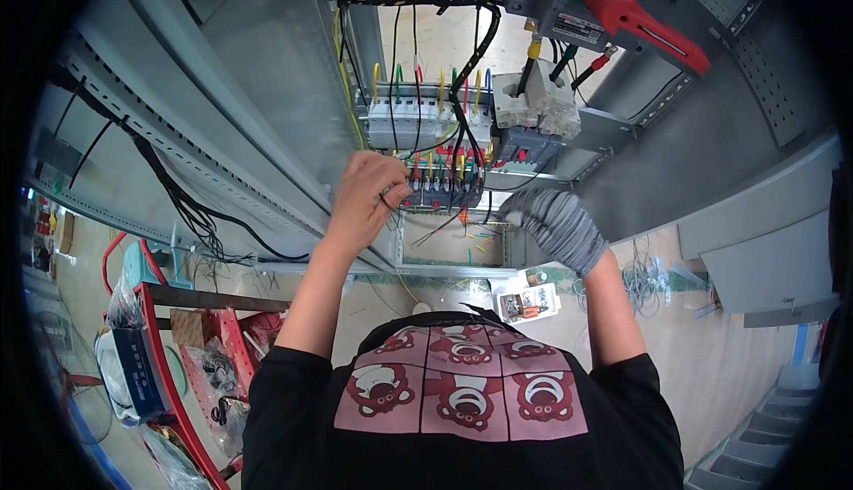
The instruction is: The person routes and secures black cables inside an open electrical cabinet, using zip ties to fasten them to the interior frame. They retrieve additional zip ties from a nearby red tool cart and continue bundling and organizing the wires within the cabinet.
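While our bare left hand (373, 192) pinches a thin black wire (389, 199) at the terminal row (442, 195) inside the grey cabinet (267, 108), our gloved right hand (555, 223) hovers curled, holding nothing we can make out; we judge the wiring step underway, needing careful seating next

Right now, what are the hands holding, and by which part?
Left hand pinches a thin black wire near its end; gloved right hand appears empty.

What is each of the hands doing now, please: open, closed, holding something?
Left hand: bare, fingers curled, pinching thin black wires by the terminal row.
Right hand: grey glove, fingers curled; whether it holds anything cannot be told.
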A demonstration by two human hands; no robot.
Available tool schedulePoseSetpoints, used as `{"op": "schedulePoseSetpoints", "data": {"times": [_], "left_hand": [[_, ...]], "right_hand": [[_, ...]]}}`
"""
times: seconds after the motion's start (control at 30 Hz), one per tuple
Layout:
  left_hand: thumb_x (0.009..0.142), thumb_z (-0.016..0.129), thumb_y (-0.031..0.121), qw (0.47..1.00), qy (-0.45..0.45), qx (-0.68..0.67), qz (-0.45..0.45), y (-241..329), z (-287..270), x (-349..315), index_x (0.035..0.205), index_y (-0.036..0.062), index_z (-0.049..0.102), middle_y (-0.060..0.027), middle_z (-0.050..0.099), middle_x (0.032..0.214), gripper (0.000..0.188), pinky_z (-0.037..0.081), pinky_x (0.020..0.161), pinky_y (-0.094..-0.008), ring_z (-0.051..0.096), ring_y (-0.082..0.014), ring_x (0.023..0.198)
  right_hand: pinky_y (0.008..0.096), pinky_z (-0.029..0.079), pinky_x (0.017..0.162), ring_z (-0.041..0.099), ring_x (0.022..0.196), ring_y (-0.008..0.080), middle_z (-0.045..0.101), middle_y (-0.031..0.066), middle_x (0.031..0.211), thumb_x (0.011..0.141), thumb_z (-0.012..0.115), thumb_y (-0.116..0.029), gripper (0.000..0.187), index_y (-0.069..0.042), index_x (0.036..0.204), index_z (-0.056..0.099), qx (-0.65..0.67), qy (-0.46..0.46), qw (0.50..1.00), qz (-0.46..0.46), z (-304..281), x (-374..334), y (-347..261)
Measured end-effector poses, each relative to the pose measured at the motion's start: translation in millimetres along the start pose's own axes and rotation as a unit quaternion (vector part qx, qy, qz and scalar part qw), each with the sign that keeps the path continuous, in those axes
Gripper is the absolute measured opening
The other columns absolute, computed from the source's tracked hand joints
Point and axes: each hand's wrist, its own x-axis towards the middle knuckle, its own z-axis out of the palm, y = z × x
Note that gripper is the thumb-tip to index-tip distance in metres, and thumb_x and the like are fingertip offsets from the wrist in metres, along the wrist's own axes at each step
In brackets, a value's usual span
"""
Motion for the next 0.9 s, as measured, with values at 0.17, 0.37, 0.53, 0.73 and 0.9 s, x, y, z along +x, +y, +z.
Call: {"op": "schedulePoseSetpoints", "data": {"times": [0.17, 0.37, 0.53, 0.73, 0.9], "left_hand": [[0.078, 0.064, 0.007, 1.000, -0.004, -0.008, 0.008, 12.3, 1.8, -18.3, 0.087, 0.0034, 0.059, -0.0068, 0.063, 0.098, 0.011, 0.041, 0.090, -0.0388, 0.052, -0.0310, 0.106], [0.079, 0.063, 0.007, 0.999, 0.037, -0.027, 0.004, 27.3, 16.6, -35.2, 0.093, 0.0026, 0.061, -0.0092, 0.063, 0.097, 0.015, 0.042, 0.088, -0.0399, 0.056, -0.0322, 0.102], [0.081, 0.060, 0.009, 0.998, 0.019, 0.050, 0.027, 31.8, 9.1, -44.8, 0.095, 0.0040, 0.062, -0.0085, 0.063, 0.098, 0.015, 0.042, 0.088, -0.0404, 0.056, -0.0308, 0.104], [0.089, 0.053, 0.016, 0.998, 0.012, -0.021, -0.055, 23.9, 14.7, -30.3, 0.105, 0.0044, 0.060, -0.0081, 0.062, 0.105, 0.021, 0.041, 0.091, -0.0369, 0.052, -0.0242, 0.112], [0.091, 0.056, 0.029, 0.967, -0.023, -0.206, -0.147, 28.1, 27.2, 64.5, 0.115, -0.0009, 0.053, -0.0129, 0.058, 0.112, 0.039, 0.041, 0.092, -0.0318, 0.052, -0.0202, 0.110]], "right_hand": [[0.0414, 0.050, 0.074, 0.062, 0.083, 0.0353, 0.065, 0.0194, 0.087, 0.085, 0.061, -0.020, 0.024, -0.003, 0.101, 0.061, -0.019, 0.098, 0.984, 0.149, -2.1, 43.9, 7.1], [0.0393, 0.048, 0.070, 0.061, 0.076, 0.0332, 0.063, 0.0184, 0.081, 0.084, 0.063, -0.021, 0.022, -0.002, 0.093, 0.058, 0.135, 0.166, 0.965, 0.153, 55.1, 99.4, 34.6], [0.0329, 0.047, 0.067, 0.055, 0.069, 0.0168, 0.062, 0.0087, 0.078, 0.084, 0.067, -0.022, 0.027, 0.001, 0.087, 0.054, 0.321, 0.069, 0.928, 0.175, 50.9, 108.5, 37.0], [0.0272, 0.048, 0.076, 0.056, 0.079, 0.0126, 0.063, 0.0065, 0.089, 0.082, 0.068, -0.016, 0.032, 0.002, 0.106, 0.057, 0.292, 0.081, 0.938, 0.168, 17.7, 92.6, 27.6], [0.0276, 0.049, 0.077, 0.057, 0.080, 0.0134, 0.065, 0.0080, 0.090, 0.082, 0.067, -0.014, 0.033, 0.004, 0.108, 0.057, 0.256, 0.037, 0.952, 0.162, -1.7, 88.0, 18.1]]}}
